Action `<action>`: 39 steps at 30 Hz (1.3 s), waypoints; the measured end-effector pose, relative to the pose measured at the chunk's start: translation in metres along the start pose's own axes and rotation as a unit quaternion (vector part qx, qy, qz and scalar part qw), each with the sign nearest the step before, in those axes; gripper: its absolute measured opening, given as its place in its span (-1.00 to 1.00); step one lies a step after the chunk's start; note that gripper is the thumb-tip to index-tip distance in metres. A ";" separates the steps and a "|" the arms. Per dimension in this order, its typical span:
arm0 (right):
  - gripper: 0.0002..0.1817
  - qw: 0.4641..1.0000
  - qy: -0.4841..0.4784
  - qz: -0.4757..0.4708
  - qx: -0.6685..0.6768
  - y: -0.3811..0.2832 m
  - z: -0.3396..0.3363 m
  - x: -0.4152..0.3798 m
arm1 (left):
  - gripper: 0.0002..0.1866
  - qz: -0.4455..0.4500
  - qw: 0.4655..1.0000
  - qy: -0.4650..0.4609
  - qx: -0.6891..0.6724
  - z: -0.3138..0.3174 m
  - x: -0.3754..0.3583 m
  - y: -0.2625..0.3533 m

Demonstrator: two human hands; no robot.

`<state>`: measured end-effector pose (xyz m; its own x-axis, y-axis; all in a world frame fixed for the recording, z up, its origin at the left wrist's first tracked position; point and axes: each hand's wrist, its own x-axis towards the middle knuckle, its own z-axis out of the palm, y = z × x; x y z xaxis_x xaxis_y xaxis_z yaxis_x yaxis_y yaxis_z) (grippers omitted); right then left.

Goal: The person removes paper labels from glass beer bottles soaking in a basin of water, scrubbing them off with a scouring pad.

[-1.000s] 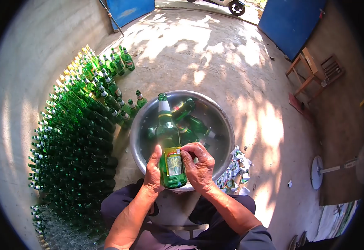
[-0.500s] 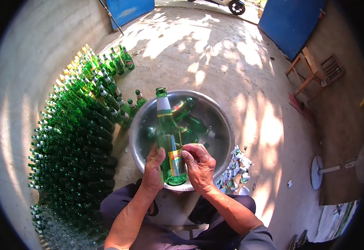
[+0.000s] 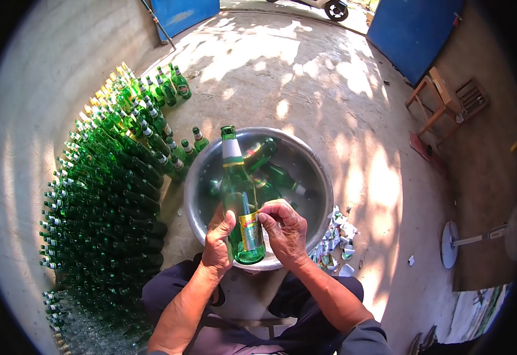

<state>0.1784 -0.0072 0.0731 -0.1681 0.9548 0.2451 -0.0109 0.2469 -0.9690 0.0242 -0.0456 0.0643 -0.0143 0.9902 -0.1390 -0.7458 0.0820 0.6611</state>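
Observation:
A green glass beer bottle point(image 3: 239, 188) stands nearly upright over the metal basin, its neck pointing away from me. My left hand point(image 3: 218, 244) is closed around its lower left side, thumb along the glass. On the bottle's front is a yellow and silver label point(image 3: 251, 234); a white band wraps the neck. My right hand point(image 3: 284, 229) pinches at the label's upper right edge with thumb and forefinger; the fingertips partly hide that corner. Below the bottle, the basin point(image 3: 323, 171) holds cloudy water with several green bottles point(image 3: 279, 176) lying in it.
A dense mass of green bottles point(image 3: 110, 189) stands on the floor at left. Torn label scraps point(image 3: 335, 236) are piled right of the basin. A wooden chair point(image 3: 439, 103) and a fan point(image 3: 450, 245) stand at right. Blue doors point(image 3: 409, 38) open at the back.
My right hand has shifted very slightly upward at the label's edge. The bottle and my left hand have hardly moved.

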 end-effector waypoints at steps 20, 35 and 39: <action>-0.87 0.999 0.036 -0.014 0.022 0.005 0.007 -0.003 | -0.50 -0.019 0.999 0.015 -0.037 -0.003 0.001 -0.001; -0.93 0.997 0.001 0.073 0.022 0.000 -0.002 0.007 | -0.48 -0.030 0.999 0.019 -0.021 0.000 0.002 -0.002; -0.92 0.998 0.002 0.061 -0.018 -0.002 -0.002 0.010 | -0.49 -0.039 0.999 0.007 -0.037 -0.004 0.003 -0.003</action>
<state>0.1786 0.0023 0.0781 -0.1618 0.9788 0.1257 0.0445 0.1345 -0.9899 0.0242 -0.0434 0.0588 0.0369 0.9796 -0.1974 -0.7922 0.1491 0.5918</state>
